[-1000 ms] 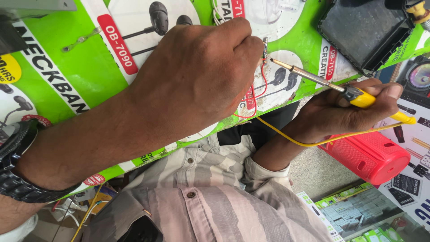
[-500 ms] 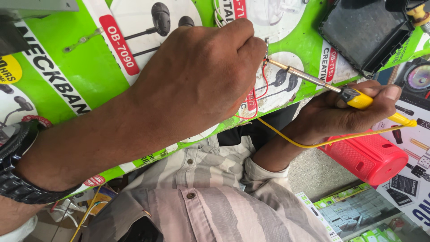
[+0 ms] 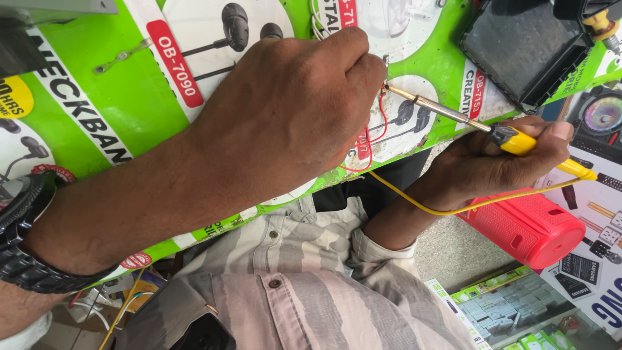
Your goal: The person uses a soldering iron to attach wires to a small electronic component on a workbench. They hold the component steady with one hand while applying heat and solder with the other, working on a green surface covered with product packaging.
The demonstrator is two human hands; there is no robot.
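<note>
Green printed posters of earphones (image 3: 116,110) cover the work surface across the upper frame. Nearest, at the bottom, lies the person's striped shirt (image 3: 304,285). Above it, the left hand (image 3: 285,116) is closed tight, fingertips pinching something small with thin red wires (image 3: 379,120) trailing, steadying it for the tip. At right, the right hand (image 3: 492,168) is wrapped around a yellow-handled soldering iron (image 3: 453,116), its tip meeting that pinch. Farther right sits a red cylindrical speaker (image 3: 528,223).

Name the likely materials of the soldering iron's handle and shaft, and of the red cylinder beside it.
Soldering iron: the handle looks like glossy yellow plastic, the shaft like dull bare metal, darker toward the tip. Red cylinder: probably plastic with a fine ribbed or mesh surface, matte; too small to tell which.
</note>
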